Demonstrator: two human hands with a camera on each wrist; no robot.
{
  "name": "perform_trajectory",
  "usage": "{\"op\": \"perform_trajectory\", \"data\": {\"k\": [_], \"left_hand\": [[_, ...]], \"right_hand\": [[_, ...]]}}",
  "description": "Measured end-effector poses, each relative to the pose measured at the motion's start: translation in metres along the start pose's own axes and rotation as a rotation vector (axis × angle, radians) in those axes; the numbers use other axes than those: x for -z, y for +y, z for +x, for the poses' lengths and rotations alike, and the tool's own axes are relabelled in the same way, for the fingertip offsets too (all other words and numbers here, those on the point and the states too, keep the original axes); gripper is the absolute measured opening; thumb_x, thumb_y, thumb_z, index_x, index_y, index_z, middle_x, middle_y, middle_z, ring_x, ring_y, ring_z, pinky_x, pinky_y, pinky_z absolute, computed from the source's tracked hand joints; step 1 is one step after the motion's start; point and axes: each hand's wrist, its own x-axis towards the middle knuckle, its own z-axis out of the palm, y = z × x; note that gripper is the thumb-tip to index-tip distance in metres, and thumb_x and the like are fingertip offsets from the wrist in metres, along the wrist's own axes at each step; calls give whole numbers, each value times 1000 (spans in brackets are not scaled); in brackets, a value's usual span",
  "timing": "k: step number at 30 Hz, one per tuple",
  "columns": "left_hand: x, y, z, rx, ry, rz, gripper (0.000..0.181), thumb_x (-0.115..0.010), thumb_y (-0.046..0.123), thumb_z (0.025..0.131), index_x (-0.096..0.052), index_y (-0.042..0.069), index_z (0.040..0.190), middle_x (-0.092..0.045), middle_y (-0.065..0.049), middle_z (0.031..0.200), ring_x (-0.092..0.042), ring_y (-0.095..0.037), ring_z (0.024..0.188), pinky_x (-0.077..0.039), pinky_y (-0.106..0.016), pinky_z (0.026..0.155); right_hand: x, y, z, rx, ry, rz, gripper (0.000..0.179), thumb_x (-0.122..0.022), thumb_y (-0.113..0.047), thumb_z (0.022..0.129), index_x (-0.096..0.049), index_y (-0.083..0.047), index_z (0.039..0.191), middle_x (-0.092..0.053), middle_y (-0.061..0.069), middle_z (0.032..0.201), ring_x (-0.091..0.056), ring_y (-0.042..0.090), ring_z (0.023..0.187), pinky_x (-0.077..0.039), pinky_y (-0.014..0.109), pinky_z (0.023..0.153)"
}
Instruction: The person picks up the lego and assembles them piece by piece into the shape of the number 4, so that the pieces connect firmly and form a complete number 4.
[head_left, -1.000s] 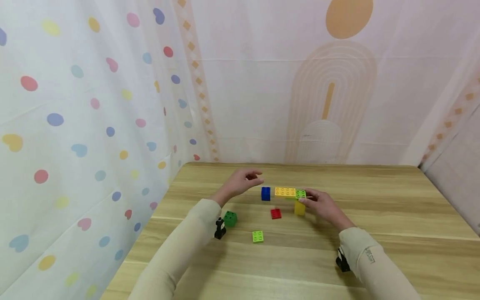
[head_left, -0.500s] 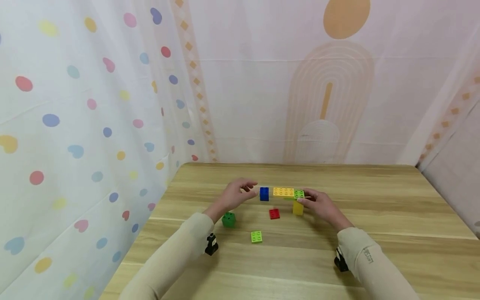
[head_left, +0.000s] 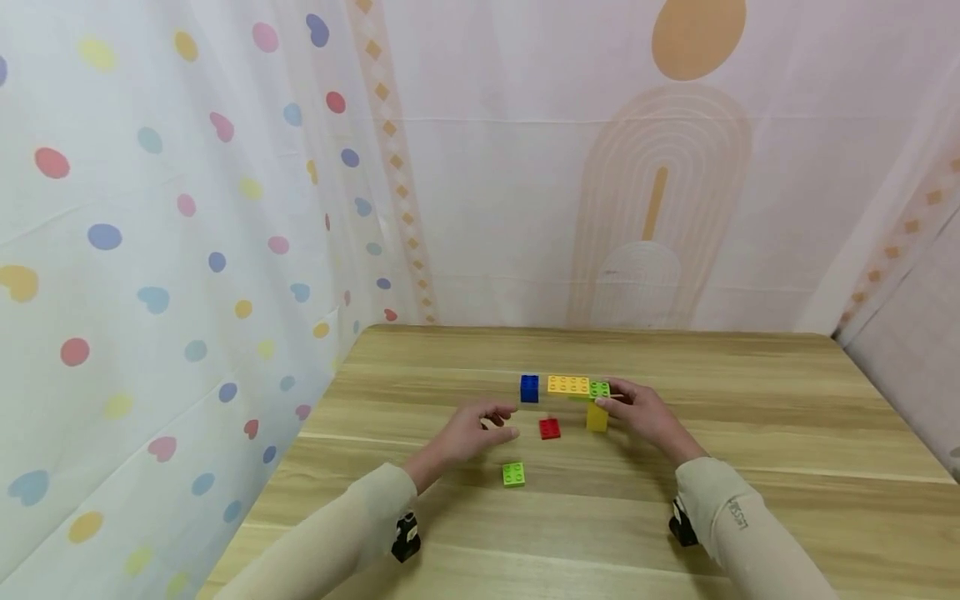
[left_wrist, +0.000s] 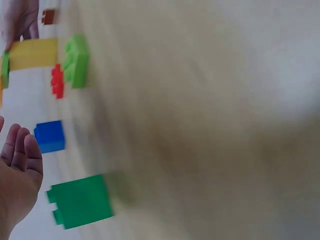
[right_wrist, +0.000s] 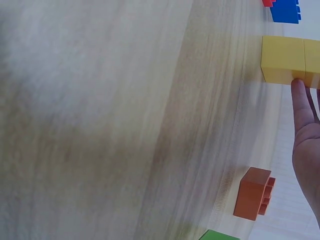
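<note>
My right hand [head_left: 641,414] grips the top of a small brick build, with the thumb at a lime green brick [head_left: 599,389]. A long yellow-orange brick [head_left: 567,384] reaches left from it, over a stack of yellow bricks [head_left: 597,417]. In the right wrist view a finger touches the yellow stack [right_wrist: 283,57] near its seam. My left hand [head_left: 471,435] hovers with loosely bent fingers and holds nothing, left of a flat red brick [head_left: 550,428]. A dark green brick [left_wrist: 82,202] shows near that hand in the left wrist view; the arm hides it in the head view.
A blue brick [head_left: 529,388] stands left of the build. Nearer to me lies a flat lime brick [head_left: 513,474]. The right wrist view shows an orange-brown brick [right_wrist: 252,194] and part of a green one [right_wrist: 219,235]. A patterned curtain [head_left: 480,208] hangs behind the table.
My left hand has come down toward me from beside the blue brick, and now covers the dark green brick in the head view. The right hand keeps its grip in the same place.
</note>
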Motion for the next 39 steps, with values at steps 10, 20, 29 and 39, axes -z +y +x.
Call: {"op": "perform_trajectory", "data": {"k": [10, 20, 29, 39], "left_hand": [[-14, -12, -25, -3, -45, 23, 42, -74, 25, 91, -65, 7, 128, -64, -8, 116, -57, -20, 103, -50, -36, 86], [-18, -26, -37, 49, -65, 4, 41, -78, 27, 87, -68, 10, 123, -62, 3, 107, -56, -16, 99, -47, -32, 86], [-25, -30, -38, 23, -82, 62, 40, -82, 29, 83, -71, 14, 118, -60, 6, 109, -54, -15, 104, -44, -35, 94], [-26, -28, -39, -29, -81, 200, 41, -83, 28, 83, -72, 11, 118, -54, 7, 103, -49, -10, 91, -43, -25, 78]], "right_hand": [[0, 1, 1, 5, -5, 38, 51, -62, -26, 100, -51, 1, 142, -63, 16, 124, -59, 22, 105, -51, 34, 85], [0, 0, 0, -1, -7, 46, 52, -61, -28, 100, -50, 0, 143, -60, 17, 127, -58, 23, 107, -50, 34, 87], [-1, 2, 1, 0, -8, 42, 53, -62, -30, 100, -51, 0, 142, -60, 17, 127, -58, 23, 106, -51, 33, 85], [-2, 2, 0, 0, -8, 41, 52, -62, -30, 100, -52, 0, 141, -60, 17, 126, -59, 23, 107, -51, 35, 87]]}}
